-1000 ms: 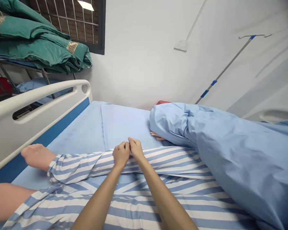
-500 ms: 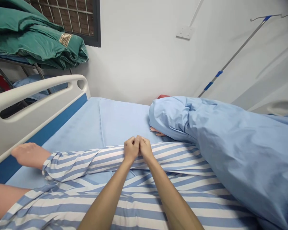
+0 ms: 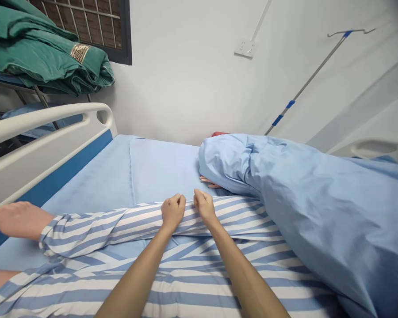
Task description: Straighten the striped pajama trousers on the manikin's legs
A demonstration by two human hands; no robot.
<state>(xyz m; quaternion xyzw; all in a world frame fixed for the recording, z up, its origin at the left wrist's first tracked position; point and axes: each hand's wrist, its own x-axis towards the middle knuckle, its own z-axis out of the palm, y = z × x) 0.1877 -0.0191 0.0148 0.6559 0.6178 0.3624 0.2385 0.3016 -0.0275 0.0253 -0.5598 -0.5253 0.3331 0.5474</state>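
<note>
A figure in blue-and-white striped pyjamas (image 3: 126, 247) lies on a bed with a light blue sheet (image 3: 119, 176). Its far trouser leg (image 3: 119, 223) stretches left and ends in a bare foot (image 3: 16, 218). My left hand (image 3: 173, 211) and my right hand (image 3: 204, 205) are both curled into fists, gripping the upper edge of that striped trouser leg. The two hands sit a little apart. A light blue blanket (image 3: 301, 198) is bunched over the right side, with another small hand (image 3: 209, 181) peeking from under it.
A white and blue footboard (image 3: 46, 145) runs along the left. Folded green blankets (image 3: 46, 57) lie on a metal rack behind it. An IV pole (image 3: 305, 84) leans by the white wall, below a wall socket (image 3: 245, 47). A bed rail (image 3: 378, 148) shows at right.
My hands were pressed together on the trouser leg; now they have parted slightly. The view has shifted to the right, so the foot sits further left.
</note>
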